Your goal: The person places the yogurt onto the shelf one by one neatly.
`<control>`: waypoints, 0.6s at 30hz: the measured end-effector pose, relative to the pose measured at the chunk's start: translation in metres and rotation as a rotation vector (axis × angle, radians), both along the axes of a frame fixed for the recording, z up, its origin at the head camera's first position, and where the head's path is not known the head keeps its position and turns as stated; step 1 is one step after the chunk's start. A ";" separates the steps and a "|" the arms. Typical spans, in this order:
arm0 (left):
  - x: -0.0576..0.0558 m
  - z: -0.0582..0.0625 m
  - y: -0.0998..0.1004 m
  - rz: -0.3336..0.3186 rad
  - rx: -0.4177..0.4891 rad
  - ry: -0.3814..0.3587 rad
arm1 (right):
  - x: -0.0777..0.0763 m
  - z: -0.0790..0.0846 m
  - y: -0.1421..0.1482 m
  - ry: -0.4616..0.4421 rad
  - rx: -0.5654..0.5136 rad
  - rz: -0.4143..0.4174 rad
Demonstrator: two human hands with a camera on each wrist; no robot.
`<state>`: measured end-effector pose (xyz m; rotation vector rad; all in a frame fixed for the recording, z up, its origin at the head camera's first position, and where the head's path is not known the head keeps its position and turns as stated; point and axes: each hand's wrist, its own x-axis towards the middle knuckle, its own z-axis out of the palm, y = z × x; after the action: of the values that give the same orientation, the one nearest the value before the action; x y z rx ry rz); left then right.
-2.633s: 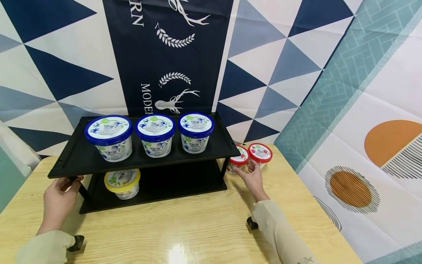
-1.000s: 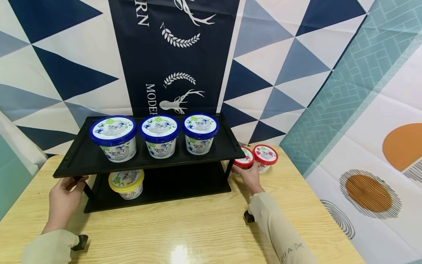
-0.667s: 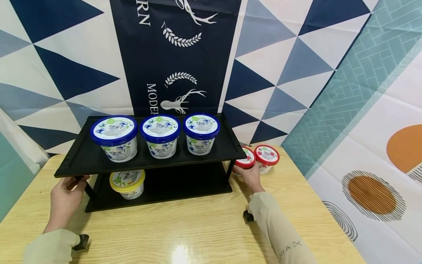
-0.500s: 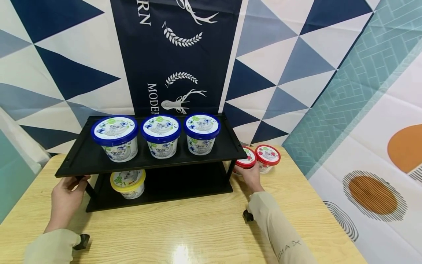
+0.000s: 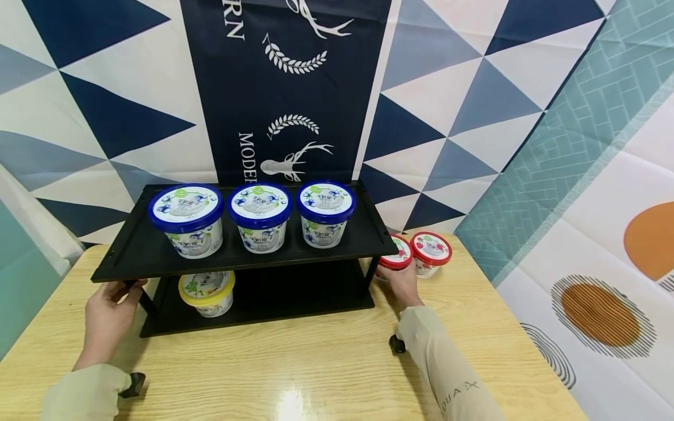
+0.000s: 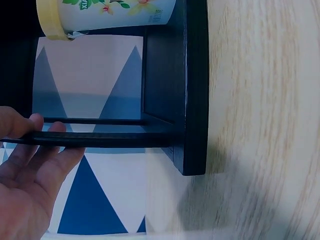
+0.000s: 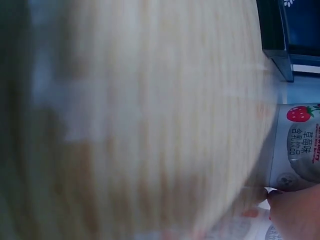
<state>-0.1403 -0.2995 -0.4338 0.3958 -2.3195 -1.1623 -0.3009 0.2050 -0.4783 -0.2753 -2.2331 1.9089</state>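
Observation:
My left hand (image 5: 107, 318) pinches the front left post (image 5: 148, 303) of a black two-tier shelf (image 5: 363, 234). In the left wrist view, thumb and fingers of the left hand (image 6: 25, 185) close round that post (image 6: 120, 140). Just past the shelf's right end, my right hand (image 5: 404, 285) grips a strawberry-print tub (image 5: 398, 252) with a red lid. Its printed side (image 7: 302, 145) shows in the right wrist view, the right hand (image 7: 295, 212) against it. A second red-lidded tub (image 5: 432, 248) stands beside it on the right.
Three blue-lidded tubs (image 5: 262, 216) stand in a row on the upper tier. On the lower tier, toward the left, is a yellow-lidded tub (image 5: 207, 294). A wooden table (image 5: 253, 362) carries everything, with a patterned wall covering (image 5: 295, 105) behind.
My right hand has shifted from touching both red-lidded tubs to gripping the left one. The left hand stays on the post. The scene has slid slightly rightward in the head view.

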 end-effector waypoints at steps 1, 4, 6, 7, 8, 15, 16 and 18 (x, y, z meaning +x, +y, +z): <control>0.000 0.000 0.000 0.003 0.001 0.003 | 0.000 0.000 0.000 0.001 -0.002 0.000; 0.000 0.000 0.001 0.006 0.001 0.009 | -0.001 -0.002 0.002 -0.010 -0.003 0.007; 0.000 -0.001 0.000 0.001 0.001 0.009 | -0.001 -0.002 0.003 -0.016 -0.004 0.014; 0.000 -0.001 0.000 0.002 0.000 0.008 | -0.001 -0.002 0.003 -0.015 -0.004 0.013; 0.000 -0.001 0.000 0.000 -0.001 0.006 | -0.001 -0.002 0.003 -0.013 -0.005 0.015; -0.001 -0.001 0.000 0.004 0.010 -0.002 | -0.003 -0.002 0.002 0.013 -0.002 0.007; -0.001 0.000 0.000 0.005 0.010 -0.003 | -0.003 -0.002 0.002 0.015 0.001 0.004; -0.001 0.000 0.000 0.003 0.011 -0.001 | -0.004 -0.003 0.002 0.028 -0.003 -0.001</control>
<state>-0.1409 -0.2990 -0.4334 0.4044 -2.3138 -1.1738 -0.3051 0.2069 -0.4810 -0.2484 -2.2120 1.9041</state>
